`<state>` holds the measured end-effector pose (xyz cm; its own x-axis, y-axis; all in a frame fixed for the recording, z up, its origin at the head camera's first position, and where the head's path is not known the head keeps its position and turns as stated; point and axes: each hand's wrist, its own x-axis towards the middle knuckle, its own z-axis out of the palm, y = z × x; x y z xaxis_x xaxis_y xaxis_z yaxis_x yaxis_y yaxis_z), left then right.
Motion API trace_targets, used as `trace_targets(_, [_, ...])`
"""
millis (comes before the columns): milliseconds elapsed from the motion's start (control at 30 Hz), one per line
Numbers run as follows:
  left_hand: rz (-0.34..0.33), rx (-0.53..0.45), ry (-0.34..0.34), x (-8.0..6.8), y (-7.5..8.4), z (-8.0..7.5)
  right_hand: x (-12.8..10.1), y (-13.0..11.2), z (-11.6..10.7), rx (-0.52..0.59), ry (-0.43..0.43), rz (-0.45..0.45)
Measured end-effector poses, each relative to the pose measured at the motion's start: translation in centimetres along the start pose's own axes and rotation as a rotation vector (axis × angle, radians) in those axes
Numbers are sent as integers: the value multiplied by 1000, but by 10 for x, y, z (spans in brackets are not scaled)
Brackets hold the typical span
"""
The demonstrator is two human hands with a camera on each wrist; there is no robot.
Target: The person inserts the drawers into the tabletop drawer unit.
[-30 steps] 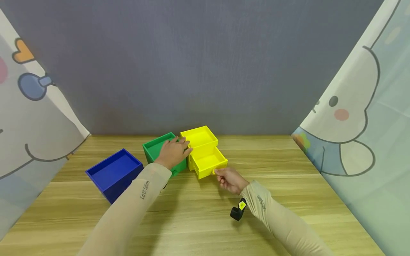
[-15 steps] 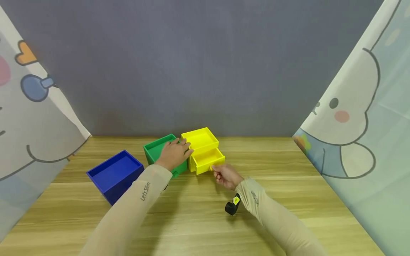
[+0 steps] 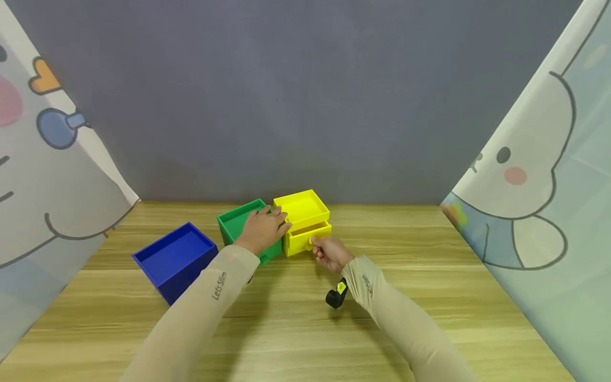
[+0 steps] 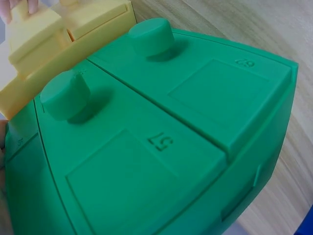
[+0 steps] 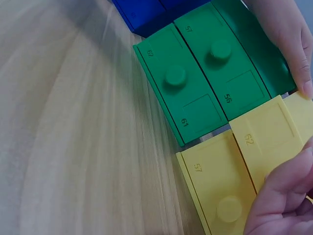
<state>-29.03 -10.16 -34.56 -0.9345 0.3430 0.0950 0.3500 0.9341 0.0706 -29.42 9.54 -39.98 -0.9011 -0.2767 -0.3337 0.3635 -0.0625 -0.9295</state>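
On the worktop, the right hand seems to pinch the knob of the upper yellow drawer, which juts slightly toward the person, while the left hand rests with relaxed fingers across the green box and yellow box.

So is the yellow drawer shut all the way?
Not quite. The yellow drawer sticks out a little from its box, leaving a dark gap, with the right hand at its knob.

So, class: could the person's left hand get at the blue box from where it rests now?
Probably yes. The left hand rests on the green box, and the blue box stands open beside it with nothing between.
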Motion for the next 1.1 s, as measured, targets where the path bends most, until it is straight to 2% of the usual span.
trace_targets(233, [2,1,-3,1,2,1,6,-3,1,22,55,11])
trace_targets(467, [-2,6,-3,2,2,1,11,-4,4,48,69,18])
trace_targets(833, [-9,6,-8,4,1,4,19,-2,6,13,102,19])
trace_targets(900, [-13,1,-18,4,1,4,18,-2,6,-40,89,8])
trace_targets(967, [-13,-5,-35,4,-1,4,15,-2,3,-142,55,-7])
trace_targets(1100, [-14,-45,-81,-1,-4,-4,-1,-6,-14,-467,-38,-58])
